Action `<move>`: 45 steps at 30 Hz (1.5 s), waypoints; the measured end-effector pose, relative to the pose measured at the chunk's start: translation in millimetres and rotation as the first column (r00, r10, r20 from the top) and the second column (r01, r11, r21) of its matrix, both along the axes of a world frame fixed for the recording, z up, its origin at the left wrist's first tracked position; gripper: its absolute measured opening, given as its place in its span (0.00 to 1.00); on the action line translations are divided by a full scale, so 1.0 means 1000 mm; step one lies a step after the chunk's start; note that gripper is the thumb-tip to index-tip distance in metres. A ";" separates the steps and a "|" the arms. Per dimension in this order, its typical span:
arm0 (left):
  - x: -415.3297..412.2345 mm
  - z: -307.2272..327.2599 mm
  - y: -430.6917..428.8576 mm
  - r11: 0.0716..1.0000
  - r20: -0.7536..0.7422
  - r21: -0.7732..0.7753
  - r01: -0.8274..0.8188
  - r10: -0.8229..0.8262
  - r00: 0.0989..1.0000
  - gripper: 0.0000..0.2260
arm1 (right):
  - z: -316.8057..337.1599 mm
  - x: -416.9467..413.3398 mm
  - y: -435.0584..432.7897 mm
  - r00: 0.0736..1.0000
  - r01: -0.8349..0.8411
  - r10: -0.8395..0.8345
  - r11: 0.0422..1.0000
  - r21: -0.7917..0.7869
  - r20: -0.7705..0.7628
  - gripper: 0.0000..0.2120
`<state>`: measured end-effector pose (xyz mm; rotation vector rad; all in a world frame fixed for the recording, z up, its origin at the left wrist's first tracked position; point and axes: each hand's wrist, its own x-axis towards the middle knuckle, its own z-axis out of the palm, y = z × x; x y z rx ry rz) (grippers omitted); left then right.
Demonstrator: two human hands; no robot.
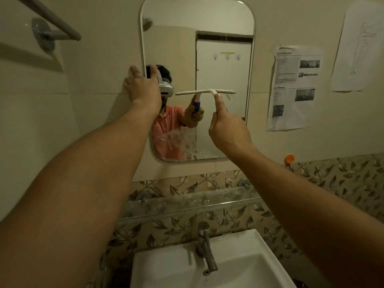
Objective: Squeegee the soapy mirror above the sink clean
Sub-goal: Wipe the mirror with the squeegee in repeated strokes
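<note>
Right grip (228,129): fingers curled round the squeegee (205,92) handle; one finger lies straight along the handle toward the blade.
Left grip (143,84): fingers straight and spread, holding nothing; the palm presses flat on the left edge of the mirror (187,38), partly on the glass and partly on the wall tile.
Squeegee: blade horizontal, meeting its own reflection on the glass at about mid-height, right of centre; the handle slopes down into the right grip.
Mirror: wall-mounted, rounded corners; the glass above the blade reflects clearly.
Soap residue (180,142): white streaks and foam on the lower glass, below the blade and along the bottom edge.
Glass shelf (187,202): fixed to the leaf-patterned tiles between mirror and sink, spotted with droplets.
Sink (239,242): white, directly below the shelf, with a metal tap (204,246) at its rear rim.
Printed sheets (295,86): stuck to the wall right of the mirror.
</note>
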<state>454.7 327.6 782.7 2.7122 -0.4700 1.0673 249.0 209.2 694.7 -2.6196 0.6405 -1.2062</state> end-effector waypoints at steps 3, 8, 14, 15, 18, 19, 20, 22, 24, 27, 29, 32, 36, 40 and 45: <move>-0.001 0.001 -0.001 1.000 -0.002 -0.007 -0.006 0.006 1.000 0.43 | -0.012 0.000 0.005 1.000 0.001 -0.001 1.000 0.025 0.002 0.32; -0.001 0.001 -0.003 1.000 0.010 -0.005 -0.023 0.023 1.000 0.42 | -0.051 0.003 0.016 0.999 -0.046 0.046 0.994 0.094 0.004 0.35; -0.002 0.001 -0.001 1.000 -0.008 -0.005 -0.019 0.019 1.000 0.48 | -0.097 0.004 0.023 0.999 -0.025 0.028 0.993 0.117 -0.027 0.40; -0.003 0.001 -0.001 1.000 -0.011 -0.004 -0.020 0.020 1.000 0.48 | -0.106 0.003 0.024 0.999 -0.021 0.025 0.993 0.116 -0.028 0.41; -0.004 0.000 -0.001 1.000 -0.006 -0.008 -0.022 0.021 1.000 0.47 | -0.131 0.000 0.027 0.999 -0.014 0.019 0.993 0.115 -0.045 0.42; -0.005 0.001 -0.001 1.000 -0.004 -0.009 -0.022 0.022 1.000 0.47 | -0.138 -0.001 0.027 0.998 -0.014 0.021 0.993 0.120 -0.054 0.42; -0.005 0.001 0.000 1.000 -0.007 -0.008 -0.021 0.021 1.000 0.47 | -0.144 -0.002 0.028 0.998 -0.016 0.025 0.992 0.128 -0.066 0.41; -0.007 0.001 0.000 1.000 -0.012 -0.002 -0.022 0.022 1.000 0.47 | -0.154 -0.003 0.028 0.995 -0.015 0.029 0.990 0.143 -0.096 0.41; -0.009 0.001 0.000 1.000 -0.012 0.002 -0.026 0.026 1.000 0.47 | -0.161 -0.004 0.028 0.993 -0.017 0.035 0.988 0.156 -0.112 0.42; -0.009 0.001 0.001 1.000 -0.004 0.002 -0.023 0.023 1.000 0.46 | -0.168 -0.006 0.027 0.990 -0.013 0.033 0.989 0.150 -0.134 0.41; -0.010 0.001 0.002 1.000 0.001 0.005 -0.028 0.028 1.000 0.47 | -0.171 -0.008 0.026 0.988 0.001 0.020 0.990 0.138 -0.152 0.41; -0.013 0.000 0.003 1.000 0.005 0.010 -0.021 0.021 1.000 0.46 | -0.179 -0.008 0.024 0.985 0.007 0.018 0.990 0.141 -0.173 0.40; -0.012 0.000 0.004 1.000 0.008 0.011 -0.016 0.016 1.000 0.46 | -0.190 -0.014 0.014 0.975 -0.022 0.068 0.976 0.215 -0.211 0.36; -0.010 0.003 0.001 0.999 -0.007 0.003 -0.032 0.032 0.999 0.45 | -0.195 -0.023 0.018 0.980 -0.068 0.093 0.987 0.142 -0.176 0.42; -0.015 0.004 0.005 1.000 -0.040 0.000 -0.002 0.002 0.999 0.46 | -0.164 -0.016 0.034 0.979 -0.158 0.156 0.987 0.000 -0.133 0.39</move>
